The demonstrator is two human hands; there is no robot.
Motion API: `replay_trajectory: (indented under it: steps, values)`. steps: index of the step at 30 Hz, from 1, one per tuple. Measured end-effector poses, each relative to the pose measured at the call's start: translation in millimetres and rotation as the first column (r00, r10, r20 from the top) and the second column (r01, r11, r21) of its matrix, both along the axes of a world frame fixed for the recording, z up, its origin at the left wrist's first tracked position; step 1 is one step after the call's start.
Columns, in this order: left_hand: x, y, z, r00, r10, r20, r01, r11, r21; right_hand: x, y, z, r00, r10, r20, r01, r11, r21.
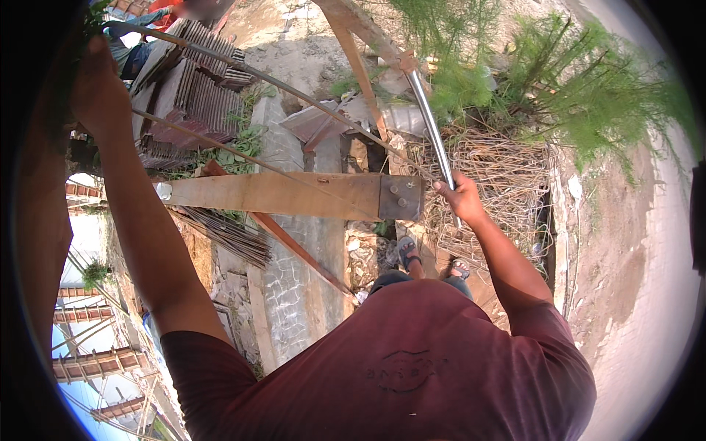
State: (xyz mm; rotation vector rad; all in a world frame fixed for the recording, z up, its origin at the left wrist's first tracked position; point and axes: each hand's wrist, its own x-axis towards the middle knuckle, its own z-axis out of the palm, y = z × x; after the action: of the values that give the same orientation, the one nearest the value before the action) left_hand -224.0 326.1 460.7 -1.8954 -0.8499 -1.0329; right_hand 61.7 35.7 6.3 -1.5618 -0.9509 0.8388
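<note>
My right hand (460, 197) is closed around the lower part of a shiny metal pipe (432, 126), which slants up and away beside the end of a wooden beam. A long thin steel rod (294, 92) crosses from the upper left to near this hand. The wooden beam (272, 194) carries a dark metal plate (401, 197) with several round pins at its right end. My left hand (101, 95) is raised at the upper left, close to the rod's far end; shadow hides its fingers. A second thin rod (195, 136) runs from beside my left wrist toward the plate.
A heap of tangled bent rods (493, 184) lies right of the beam. Stacked ridged tiles or sheets (195, 88) stand at the far left, with a person's teal clothing (134, 57) behind. A reddish wooden brace (301, 253) slants under the beam. Green feathery branches (566, 81) hang at upper right.
</note>
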Motion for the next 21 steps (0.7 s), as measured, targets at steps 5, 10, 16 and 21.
replay_trajectory:
  steps: [5,10,16,21]
  values:
    - [-30,43,21,0.933,0.137,-0.331,0.016,0.907,0.420,36,68,-1,0.997,-0.070,0.032,0.070,0.997,0.024]
    - [-71,55,-14,0.980,0.138,0.147,-0.089,0.951,-0.297,8,21,40,0.998,-0.056,0.042,0.057,0.998,-0.024]
    - [-180,55,-121,0.779,0.435,0.451,0.178,0.536,-0.825,-4,-18,131,0.986,0.036,0.164,0.002,0.974,-0.228]
    - [-241,40,-322,0.726,0.622,0.294,0.126,0.299,-0.946,10,-15,117,0.926,0.210,0.314,-0.085,0.926,-0.369]
